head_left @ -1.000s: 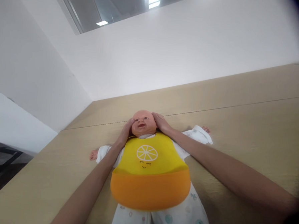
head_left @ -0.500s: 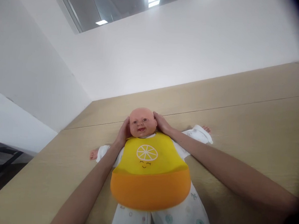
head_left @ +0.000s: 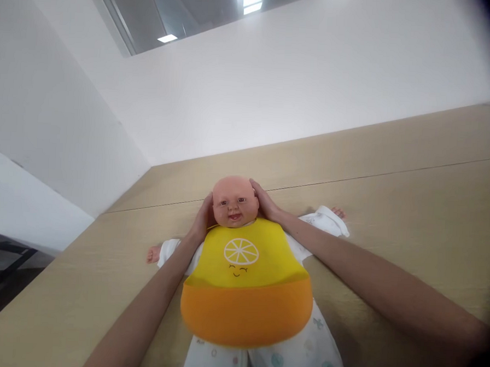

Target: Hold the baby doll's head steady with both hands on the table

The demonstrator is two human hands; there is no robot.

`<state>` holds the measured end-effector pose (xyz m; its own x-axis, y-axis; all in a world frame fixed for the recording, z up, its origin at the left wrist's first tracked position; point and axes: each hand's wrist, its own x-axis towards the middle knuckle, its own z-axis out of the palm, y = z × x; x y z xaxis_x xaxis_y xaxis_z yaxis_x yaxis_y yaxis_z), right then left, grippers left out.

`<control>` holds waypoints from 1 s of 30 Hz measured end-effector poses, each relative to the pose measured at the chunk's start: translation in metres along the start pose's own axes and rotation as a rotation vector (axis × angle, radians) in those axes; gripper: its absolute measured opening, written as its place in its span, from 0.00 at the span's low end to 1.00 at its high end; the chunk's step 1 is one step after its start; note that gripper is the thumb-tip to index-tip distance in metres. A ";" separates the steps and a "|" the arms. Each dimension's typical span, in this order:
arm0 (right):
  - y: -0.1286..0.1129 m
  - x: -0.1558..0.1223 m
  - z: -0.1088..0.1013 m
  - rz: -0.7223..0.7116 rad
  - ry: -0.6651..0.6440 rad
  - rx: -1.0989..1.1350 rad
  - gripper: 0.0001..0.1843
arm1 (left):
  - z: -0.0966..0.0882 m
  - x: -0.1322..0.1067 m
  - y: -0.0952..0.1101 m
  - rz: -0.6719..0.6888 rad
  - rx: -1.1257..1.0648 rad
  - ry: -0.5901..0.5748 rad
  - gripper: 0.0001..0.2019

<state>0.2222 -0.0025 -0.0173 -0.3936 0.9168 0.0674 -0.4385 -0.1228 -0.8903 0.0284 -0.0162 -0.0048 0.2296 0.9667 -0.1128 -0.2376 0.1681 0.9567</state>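
Doll (head_left: 240, 271) in yellow-orange bib, head cupped between left hand (head_left: 204, 219) and right hand (head_left: 264, 202).

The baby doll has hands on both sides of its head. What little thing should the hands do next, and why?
Probably slide the fingers in behind the neck. The left hand and right hand cup the doll's head, tipped up off the table. The yellow and orange bib lies on its chest, and its neck band runs behind the head, likely where any fastening sits.
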 end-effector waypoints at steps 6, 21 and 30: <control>-0.007 -0.012 0.012 0.084 -0.108 0.159 0.41 | 0.003 -0.003 0.000 0.017 -0.043 -0.133 0.33; -0.010 -0.022 0.010 -0.130 -0.016 0.066 0.42 | -0.011 -0.006 -0.007 0.033 0.108 -0.050 0.35; -0.012 -0.020 0.007 -0.036 -0.044 0.035 0.42 | -0.005 -0.007 -0.008 0.066 0.049 -0.117 0.32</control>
<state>0.2293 -0.0221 -0.0047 -0.4119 0.9033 0.1199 -0.4808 -0.1037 -0.8707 0.0238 -0.0232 -0.0128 0.3240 0.9458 -0.0198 -0.2102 0.0924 0.9733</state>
